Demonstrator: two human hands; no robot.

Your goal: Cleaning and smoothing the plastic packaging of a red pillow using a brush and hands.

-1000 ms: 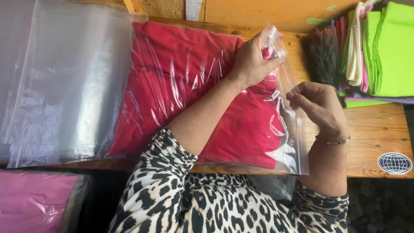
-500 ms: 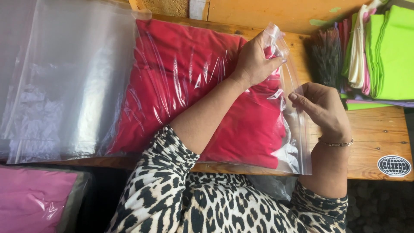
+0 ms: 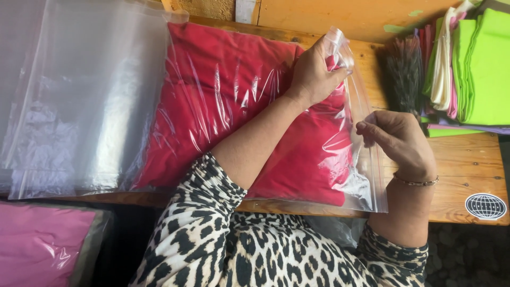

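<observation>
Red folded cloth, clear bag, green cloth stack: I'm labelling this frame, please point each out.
red folded cloth (image 3: 212, 106): head view, middle of cloth.
clear bag (image 3: 366, 175): head view, open edge strip.
green cloth stack (image 3: 486, 69): head view, top fold.

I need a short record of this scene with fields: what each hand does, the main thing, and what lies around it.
left hand: left hand grips the far end of the clear plastic bag's open edge
right hand: right hand pinches the same edge nearer the body
main thing: clear plastic bag holding a folded red garment, flat on the wooden table
to the left: stack of empty clear bags
to the right: pile of folded green cloth
below table edge: bagged pink garment
</observation>
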